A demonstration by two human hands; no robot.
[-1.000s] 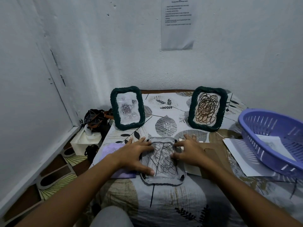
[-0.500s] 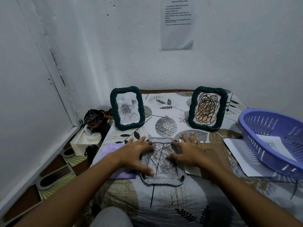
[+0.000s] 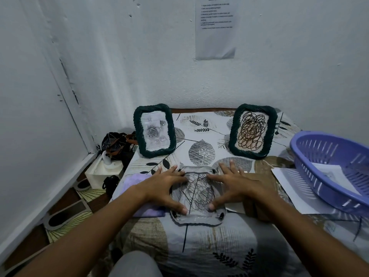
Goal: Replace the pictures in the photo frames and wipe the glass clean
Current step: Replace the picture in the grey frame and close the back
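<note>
A third photo frame [image 3: 197, 217] lies face down on the leaf-print table in front of me, with a scribble picture [image 3: 197, 191] showing in its opening. My left hand [image 3: 165, 185] presses on its left side, fingers spread. My right hand [image 3: 232, 184] presses on its right side, thumb on the picture. Two dark green frames stand at the back: the left frame [image 3: 154, 130] shows roses, the right frame [image 3: 252, 131] shows a brown scribble. A purple cloth [image 3: 137, 179] lies under my left wrist. A brown backing board [image 3: 259, 182] lies beside my right hand.
A purple plastic basket [image 3: 327, 156] with paper inside sits at the right, over white sheets [image 3: 287, 182]. A white box [image 3: 103, 170] and dark bags [image 3: 115, 142] sit on the floor at the left. The wall behind carries a printed sheet [image 3: 215, 27].
My right hand has slid left and its thumb has come down onto the lower right of the picture. My left hand stays in place on the frame's left side.
</note>
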